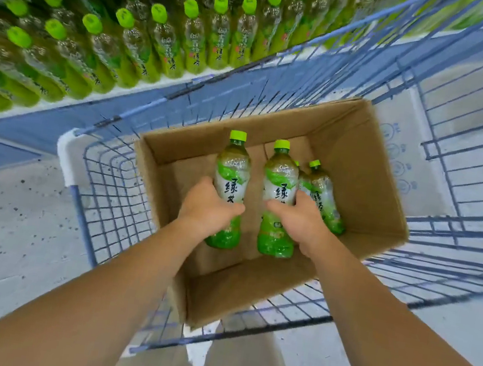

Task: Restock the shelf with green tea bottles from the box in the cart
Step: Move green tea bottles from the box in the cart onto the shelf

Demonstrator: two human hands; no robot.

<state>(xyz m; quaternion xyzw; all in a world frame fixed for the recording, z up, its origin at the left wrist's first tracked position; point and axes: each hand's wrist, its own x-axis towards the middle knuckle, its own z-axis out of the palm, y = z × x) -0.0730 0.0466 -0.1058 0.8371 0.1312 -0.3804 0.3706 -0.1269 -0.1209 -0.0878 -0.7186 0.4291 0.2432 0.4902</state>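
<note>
Left hand [209, 206] wrapped around the middle of one green tea bottle [230, 187], fingers clenched on the label. Right hand [297, 218] gripping a second bottle [278, 200] the same way. Both bottles upright inside the cardboard box [368, 176], caps toward the shelf, long axes running away from the wrists. Box sitting in the blue wire cart [98, 218]. More bottles [322, 194] left in the box, just beside the right hand, against the box's right wall; two caps visible, exact count unclear.

Shelf [171, 80] ahead and to the left, past the cart's far rim; rows of stocked bottles [190, 33] packed tight along its front edge. Likely next: straight lift clear of box walls and cart rim, then swing left. Left half of box bare, room enough. No obvious gap visible on the shelf front.
</note>
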